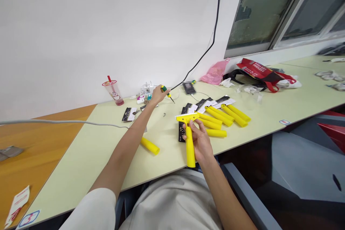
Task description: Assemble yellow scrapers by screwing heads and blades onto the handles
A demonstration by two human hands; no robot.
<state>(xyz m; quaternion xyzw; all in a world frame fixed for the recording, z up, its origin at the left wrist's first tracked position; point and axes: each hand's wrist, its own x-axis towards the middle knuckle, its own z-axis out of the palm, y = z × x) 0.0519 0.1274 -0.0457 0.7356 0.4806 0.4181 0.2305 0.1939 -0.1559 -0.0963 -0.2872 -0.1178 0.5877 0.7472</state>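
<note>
The yellow scraper (190,147) was held in the right hand (204,143), above the near part of the table (169,151). From where I stood, the fingers were wrapped about the upper handle, a hold that probably steadied the tool while leaving its head (187,117) largely uncovered. The left hand (158,95) gripped a green-and-yellow screwdriver (164,88) farther out, toward the wall (81,43); the shaft was free of fingers, presumably to keep the tip usable. Other yellow handles (216,115) lay grouped to the right, black-and-white cards (204,105) at their far ends, apparently for easy counting. Small metal pieces (164,114) lay apart from these, perhaps to prevent mixing. The scraper's long axis ran away from the person, handle end nearest the body, head outermost and crosswise. The screwdriver's tip pointed back toward the person and rightward.
</note>
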